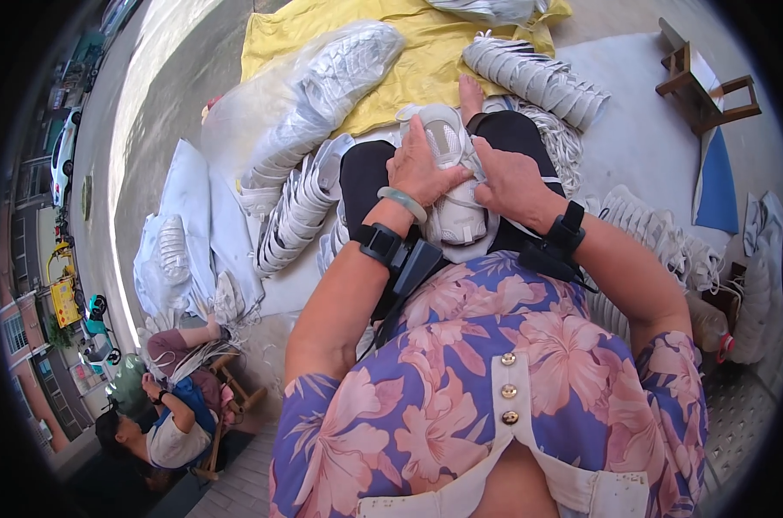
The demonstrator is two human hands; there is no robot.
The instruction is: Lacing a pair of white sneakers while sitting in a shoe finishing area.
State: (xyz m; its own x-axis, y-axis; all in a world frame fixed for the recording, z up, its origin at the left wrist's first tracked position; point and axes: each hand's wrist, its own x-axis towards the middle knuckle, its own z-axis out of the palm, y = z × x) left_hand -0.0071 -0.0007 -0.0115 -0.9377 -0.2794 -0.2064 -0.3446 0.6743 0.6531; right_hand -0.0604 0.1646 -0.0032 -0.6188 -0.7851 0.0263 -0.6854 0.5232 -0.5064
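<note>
A white and beige sneaker upper (456, 217) lies lengthwise on my lap between my black-trousered knees. My left hand (422, 168) is wrapped over its left side, thumb across the middle and fingers toward the far end. On its right side my right hand (514, 183) is closed, thumb raised, with the fingers curled beside the lacing area. A white strand like a shoelace (550, 180) shows past this hand against the dark trouser leg. The fingertips of the right hand are partly hidden.
Nested stacks of white shoe uppers (292, 211) lie left, with another stack (538, 78) far right. Loose white laces (560, 147) lie by my right knee. A yellow sheet (279, 39) is spread ahead. Right stands a wooden stool (694, 82); lower left, another person (180, 432) sits.
</note>
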